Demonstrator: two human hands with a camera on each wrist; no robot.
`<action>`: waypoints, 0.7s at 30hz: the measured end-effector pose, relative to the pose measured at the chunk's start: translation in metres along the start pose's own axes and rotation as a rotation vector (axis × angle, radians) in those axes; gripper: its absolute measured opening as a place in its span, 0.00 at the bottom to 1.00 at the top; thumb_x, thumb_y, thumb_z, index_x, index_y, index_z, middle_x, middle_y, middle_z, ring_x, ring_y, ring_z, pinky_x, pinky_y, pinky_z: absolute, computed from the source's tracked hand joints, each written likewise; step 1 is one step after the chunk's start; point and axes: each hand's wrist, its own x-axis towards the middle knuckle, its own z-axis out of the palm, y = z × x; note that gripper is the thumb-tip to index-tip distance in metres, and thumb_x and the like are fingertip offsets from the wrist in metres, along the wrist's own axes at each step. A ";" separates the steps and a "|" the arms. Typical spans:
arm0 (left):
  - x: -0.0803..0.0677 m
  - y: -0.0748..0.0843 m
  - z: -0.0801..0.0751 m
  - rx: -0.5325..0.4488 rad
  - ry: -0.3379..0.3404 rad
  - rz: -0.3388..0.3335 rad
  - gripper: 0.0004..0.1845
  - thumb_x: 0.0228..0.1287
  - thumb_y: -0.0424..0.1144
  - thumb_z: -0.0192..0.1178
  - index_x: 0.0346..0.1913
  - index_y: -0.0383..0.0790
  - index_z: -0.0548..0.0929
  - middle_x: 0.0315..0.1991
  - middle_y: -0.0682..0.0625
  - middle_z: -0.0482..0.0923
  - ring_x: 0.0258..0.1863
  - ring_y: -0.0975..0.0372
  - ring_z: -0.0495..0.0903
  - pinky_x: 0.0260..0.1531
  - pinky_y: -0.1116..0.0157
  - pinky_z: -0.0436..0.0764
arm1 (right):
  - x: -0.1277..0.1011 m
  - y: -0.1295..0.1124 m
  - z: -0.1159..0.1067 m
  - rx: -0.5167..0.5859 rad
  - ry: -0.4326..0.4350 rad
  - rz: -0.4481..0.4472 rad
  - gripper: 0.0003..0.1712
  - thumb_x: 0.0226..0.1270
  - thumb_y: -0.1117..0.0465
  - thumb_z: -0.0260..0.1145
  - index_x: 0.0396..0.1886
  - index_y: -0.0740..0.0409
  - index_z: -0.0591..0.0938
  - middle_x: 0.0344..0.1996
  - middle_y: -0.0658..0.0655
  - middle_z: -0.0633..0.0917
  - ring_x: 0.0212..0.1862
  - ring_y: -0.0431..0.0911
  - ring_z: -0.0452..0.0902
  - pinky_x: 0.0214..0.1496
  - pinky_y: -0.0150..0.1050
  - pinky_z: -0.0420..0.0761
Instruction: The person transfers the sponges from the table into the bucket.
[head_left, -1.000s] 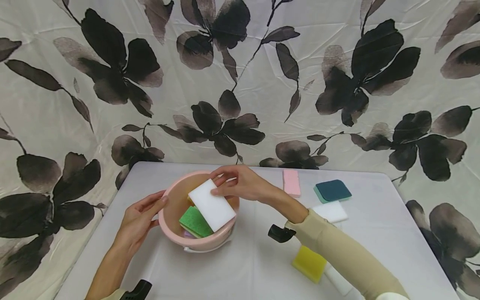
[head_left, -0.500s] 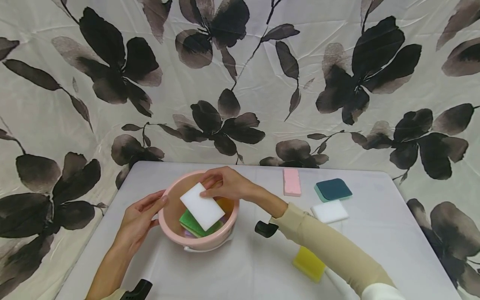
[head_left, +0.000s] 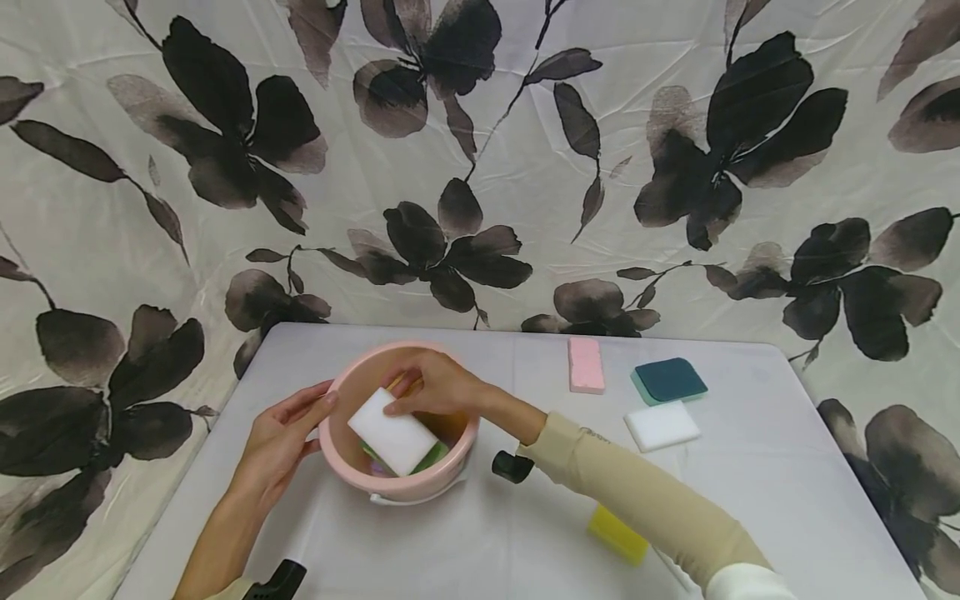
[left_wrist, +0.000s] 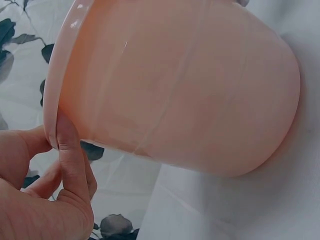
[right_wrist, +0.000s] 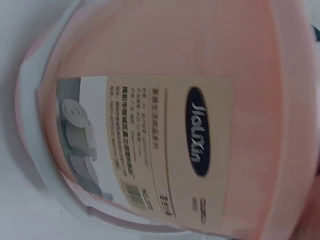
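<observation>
A pink bowl stands on the white table, left of centre. My right hand reaches into it from the right and pinches a white sponge by its upper edge. The sponge lies tilted inside the bowl, over a green sponge. My left hand rests with straight fingers against the bowl's left side. In the left wrist view the thumb lies on the rim of the pink bowl. The right wrist view shows only the pink bowl's outer wall with a printed label.
To the right on the table lie a pink sponge, a teal sponge, a second white sponge and a yellow sponge near the front. A floral cloth hangs behind and beside the table.
My right hand has moved left and down, carrying the white sponge from the bowl's rim deeper into the bowl. The left hand has stayed on the bowl.
</observation>
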 end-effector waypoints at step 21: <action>0.002 -0.002 -0.003 -0.013 -0.022 0.006 0.39 0.68 0.55 0.67 0.75 0.39 0.70 0.48 0.69 0.81 0.49 0.74 0.81 0.43 0.70 0.85 | -0.001 -0.003 0.023 -0.358 -0.061 -0.052 0.17 0.64 0.58 0.77 0.51 0.59 0.88 0.42 0.50 0.90 0.45 0.38 0.83 0.47 0.20 0.76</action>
